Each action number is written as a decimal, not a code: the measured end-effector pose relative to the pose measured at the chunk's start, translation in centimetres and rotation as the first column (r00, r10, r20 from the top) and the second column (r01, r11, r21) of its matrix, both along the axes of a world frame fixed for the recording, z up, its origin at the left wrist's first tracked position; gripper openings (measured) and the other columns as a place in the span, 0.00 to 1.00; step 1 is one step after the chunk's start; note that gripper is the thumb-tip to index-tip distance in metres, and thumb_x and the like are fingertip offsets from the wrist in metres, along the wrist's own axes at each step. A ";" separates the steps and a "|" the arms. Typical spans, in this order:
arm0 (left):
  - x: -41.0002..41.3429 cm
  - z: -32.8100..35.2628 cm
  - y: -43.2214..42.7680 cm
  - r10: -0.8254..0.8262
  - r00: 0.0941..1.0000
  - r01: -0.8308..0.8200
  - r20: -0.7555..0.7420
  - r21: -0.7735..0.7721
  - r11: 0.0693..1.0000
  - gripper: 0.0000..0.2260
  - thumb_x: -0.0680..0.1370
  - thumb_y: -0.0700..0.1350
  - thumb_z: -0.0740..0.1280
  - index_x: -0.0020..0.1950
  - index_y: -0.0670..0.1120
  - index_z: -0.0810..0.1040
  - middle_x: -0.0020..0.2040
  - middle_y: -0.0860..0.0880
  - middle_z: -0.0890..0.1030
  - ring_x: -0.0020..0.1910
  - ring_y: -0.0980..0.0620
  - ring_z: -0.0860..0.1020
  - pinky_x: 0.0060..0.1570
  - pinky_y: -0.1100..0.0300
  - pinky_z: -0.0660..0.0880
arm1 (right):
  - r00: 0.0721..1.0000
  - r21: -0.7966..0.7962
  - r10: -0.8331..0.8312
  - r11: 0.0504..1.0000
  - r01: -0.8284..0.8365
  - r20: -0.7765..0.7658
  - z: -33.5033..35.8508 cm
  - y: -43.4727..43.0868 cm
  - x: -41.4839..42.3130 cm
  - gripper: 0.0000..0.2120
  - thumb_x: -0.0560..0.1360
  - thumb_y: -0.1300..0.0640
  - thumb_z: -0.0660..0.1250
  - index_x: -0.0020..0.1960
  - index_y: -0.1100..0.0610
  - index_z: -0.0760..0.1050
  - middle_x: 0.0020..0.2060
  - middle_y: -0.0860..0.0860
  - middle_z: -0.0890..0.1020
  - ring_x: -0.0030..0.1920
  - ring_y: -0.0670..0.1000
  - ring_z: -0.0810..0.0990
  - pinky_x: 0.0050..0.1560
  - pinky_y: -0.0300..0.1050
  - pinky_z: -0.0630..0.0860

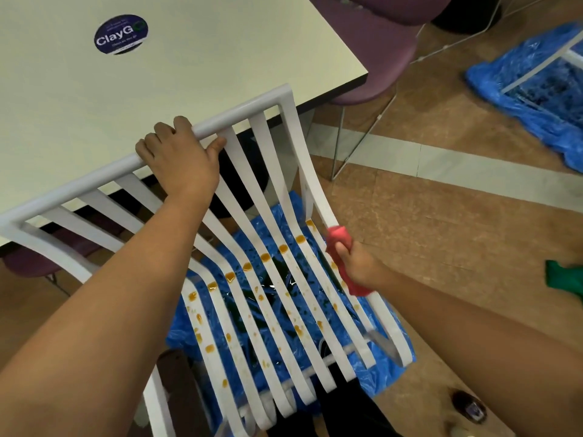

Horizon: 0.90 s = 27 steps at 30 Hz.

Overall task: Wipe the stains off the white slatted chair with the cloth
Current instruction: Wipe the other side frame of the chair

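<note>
1. Two bare hands are working on the white slatted chair (285,99), which is standing on a blue plastic sheet (285,212) on the brown floor, its back just beside a pale table (189,74).
2. The left hand (176,152) is gripping the top rail of the chair's backrest, with the fingers curling over the far side of the rail and the thumb lying along the near side.
3. The right hand (356,266) is clenching a red cloth (339,236) against the chair's right side rail, close to where the back is bending into the seat; the cloth is showing above and below the fist.
4. Orange-brown stains (265,257) are dotting the slats in a row across that bend, and smaller spots are scattering down the seat slats towards the front edge.
5. A dark blue round sticker (120,33) is sitting on the tabletop.
6. A purple chair (378,74) is standing beyond the table's corner, and a second blue sheet (520,89) is lying on the floor at the far right.
7. A green cloth (564,275) is lying on the floor at the right edge, well apart from the white chair.
</note>
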<state>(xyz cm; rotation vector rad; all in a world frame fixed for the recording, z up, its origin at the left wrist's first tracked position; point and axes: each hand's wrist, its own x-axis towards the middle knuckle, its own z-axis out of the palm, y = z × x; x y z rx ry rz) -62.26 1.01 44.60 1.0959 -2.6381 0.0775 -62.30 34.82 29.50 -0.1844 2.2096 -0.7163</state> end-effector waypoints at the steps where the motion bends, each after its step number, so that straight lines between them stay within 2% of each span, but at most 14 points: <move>1: 0.0 0.0 0.0 -0.002 1.000 0.002 0.003 -0.004 1.000 0.28 0.77 0.67 0.62 0.57 0.42 0.72 0.53 0.38 0.76 0.54 0.35 0.73 0.63 0.40 0.66 | 1.000 -0.004 -0.003 1.000 0.003 0.013 0.0 -1.2 -1.4 0.28 0.80 0.32 0.47 0.61 0.53 0.72 0.44 0.53 0.82 0.42 0.51 0.83 0.49 0.54 0.81; 4: 0.1 0.0 0.1 -0.014 1.000 0.014 0.016 -0.004 1.000 0.30 0.74 0.68 0.66 0.58 0.42 0.71 0.53 0.38 0.75 0.54 0.35 0.73 0.63 0.40 0.66 | 0.998 -0.048 -0.019 0.999 0.022 0.061 0.7 -3.9 -4.2 0.29 0.80 0.33 0.50 0.60 0.55 0.73 0.47 0.56 0.82 0.45 0.54 0.82 0.56 0.56 0.78; 7: 0.4 -0.1 0.1 -0.017 0.997 0.019 0.072 -0.028 0.999 0.36 0.66 0.70 0.73 0.59 0.43 0.70 0.54 0.38 0.75 0.54 0.36 0.73 0.63 0.41 0.65 | 0.990 -0.146 -0.045 0.987 0.064 0.133 1.9 -4.3 -4.8 0.24 0.83 0.38 0.53 0.64 0.55 0.71 0.51 0.57 0.82 0.47 0.55 0.82 0.53 0.54 0.78; 10: 0.5 0.0 0.2 -0.028 0.996 0.031 0.079 -0.036 0.999 0.39 0.63 0.70 0.75 0.60 0.43 0.69 0.55 0.38 0.74 0.55 0.36 0.73 0.63 0.40 0.65 | 0.977 -0.205 -0.112 0.967 0.149 0.183 1.8 -2.5 -3.0 0.26 0.80 0.34 0.55 0.67 0.52 0.71 0.52 0.54 0.83 0.49 0.56 0.84 0.57 0.58 0.80; 13: 0.6 0.0 0.4 -0.037 0.997 0.039 0.063 -0.031 0.999 0.40 0.62 0.70 0.74 0.60 0.43 0.69 0.56 0.39 0.73 0.55 0.36 0.72 0.62 0.41 0.65 | 0.970 -0.228 -0.173 0.951 0.210 0.170 1.6 1.0 1.0 0.32 0.75 0.27 0.55 0.66 0.50 0.72 0.48 0.52 0.85 0.46 0.53 0.86 0.53 0.58 0.83; 16: 0.6 0.0 0.6 -0.038 0.998 0.040 0.048 -0.030 0.999 0.39 0.62 0.70 0.73 0.60 0.44 0.69 0.56 0.39 0.73 0.56 0.36 0.72 0.63 0.40 0.65 | 0.968 -0.196 -0.216 0.951 0.238 0.130 1.0 4.9 4.9 0.38 0.69 0.20 0.55 0.65 0.46 0.72 0.46 0.51 0.86 0.43 0.52 0.87 0.48 0.56 0.84; 22: 0.5 -0.2 1.0 -0.003 1.000 0.004 0.017 -0.017 1.000 0.40 0.62 0.70 0.73 0.61 0.44 0.69 0.59 0.38 0.73 0.60 0.35 0.71 0.72 0.39 0.59 | 0.972 -0.093 -0.218 0.970 0.225 0.087 -1.2 10.2 8.5 0.30 0.70 0.20 0.55 0.59 0.41 0.73 0.43 0.51 0.86 0.40 0.51 0.86 0.46 0.58 0.83; 27: 0.6 -0.5 1.4 0.009 1.000 -0.009 -0.001 -0.021 1.000 0.40 0.62 0.70 0.73 0.62 0.45 0.68 0.61 0.39 0.72 0.63 0.36 0.70 0.76 0.39 0.53 | 0.988 -0.031 -0.152 0.988 0.153 0.027 -0.4 8.3 7.6 0.34 0.71 0.20 0.49 0.60 0.43 0.71 0.41 0.49 0.85 0.39 0.50 0.85 0.45 0.56 0.83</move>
